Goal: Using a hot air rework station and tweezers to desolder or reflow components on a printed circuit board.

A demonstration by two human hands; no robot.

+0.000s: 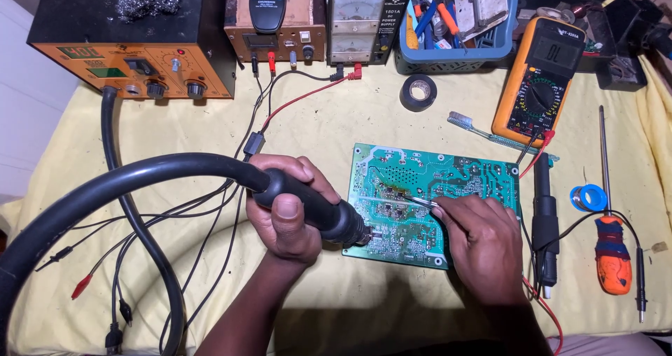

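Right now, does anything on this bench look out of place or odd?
A TV remote lies on top of the wooden test box, and a toothbrush lies beside the multimeter. Loose test leads tangle at the left. Both hands, left hand and right hand, work on the green circuit board.

— That handle (308, 205) in the left hand (283, 212) looks like matt black plastic, its hose (105, 181) smooth rubber.

— Yes. The board (434, 181) is glossy green, the tweezers (420, 200) bare shiny metal, the cloth (336, 118) soft, dull yellow fabric.
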